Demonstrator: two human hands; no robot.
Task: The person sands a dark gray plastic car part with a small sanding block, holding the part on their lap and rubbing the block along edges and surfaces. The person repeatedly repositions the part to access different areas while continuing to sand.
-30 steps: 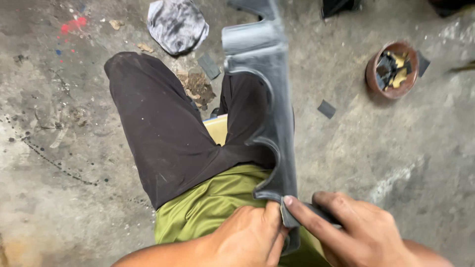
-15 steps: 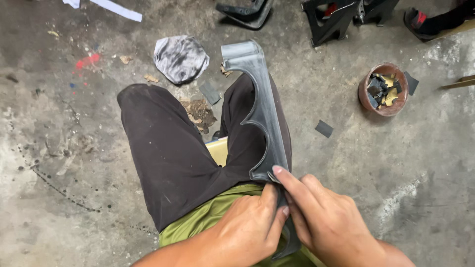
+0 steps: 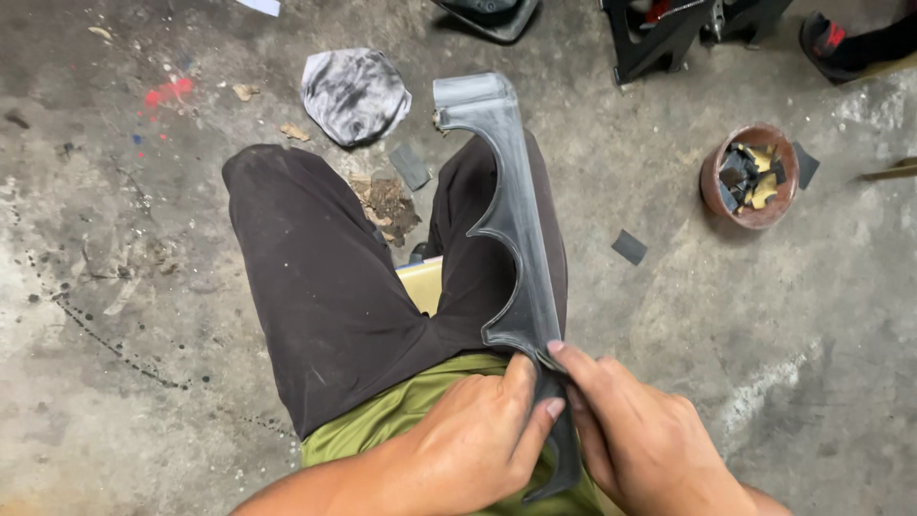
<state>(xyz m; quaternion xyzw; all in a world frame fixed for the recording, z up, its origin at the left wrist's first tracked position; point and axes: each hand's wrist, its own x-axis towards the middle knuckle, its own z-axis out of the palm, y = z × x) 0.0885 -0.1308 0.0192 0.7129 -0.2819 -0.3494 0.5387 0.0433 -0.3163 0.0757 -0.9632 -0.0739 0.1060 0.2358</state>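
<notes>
Concrete floor (image 3: 143, 315): grey, stained, with red paint flecks at upper left. Seated person's legs in dark trousers (image 3: 325, 287) occupy the centre of the view, with a green garment (image 3: 401, 411) at the lap.

Long grey panel (image 3: 511, 220) with scalloped cut-outs along one edge lies lengthwise over the right thigh, its far end reaching out above the floor, its near end at the lap between both hands.

Left hand (image 3: 478, 444): clenched on the panel's near end, thumb pressed to its edge. Right hand (image 3: 640, 440): grasping the same end from the other side, forefinger laid on the surface.

Crumpled grey cloth (image 3: 355, 94) lies on the floor beyond the knee. Brown bowl (image 3: 750, 177), holding dark and yellowish scraps, stands well to the right. A small dark square piece (image 3: 629, 247) lies between bowl and panel.
</notes>
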